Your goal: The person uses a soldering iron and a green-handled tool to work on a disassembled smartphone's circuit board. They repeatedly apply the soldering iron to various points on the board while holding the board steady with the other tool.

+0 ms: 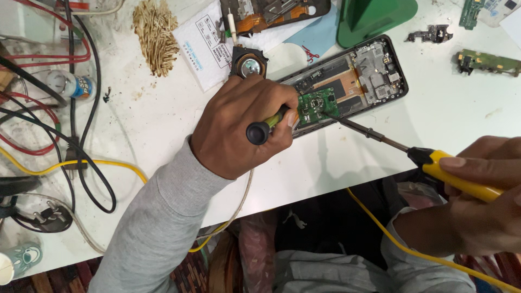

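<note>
My left fingers (282, 116) are curled tight around a yellow-green tool with a round black end knob (258, 132), its working end pressed down by the small green circuit board (317, 106). My right hand (480, 184) grips the yellow handle of a soldering iron (458, 173), whose dark metal tip reaches to ten o'clock and touches that board's edge. The board sits in the lower-left end of an opened black phone frame (347, 81) lying on the white tabletop (434, 119).

I judge the risks plain: the hot tip lies close to my left fingertips, so a slip could burn them; lingering heat could lift a pad or scorch the nearby orange flex.

The iron's yellow cord (391, 230) trails over my lap and could snag.

At nine o'clock, a small white bottle with a blue label (69, 86) lies among cables; its contents I cannot tell. At seven o'clock, a pale cup (16, 263) shows only its side.
</note>
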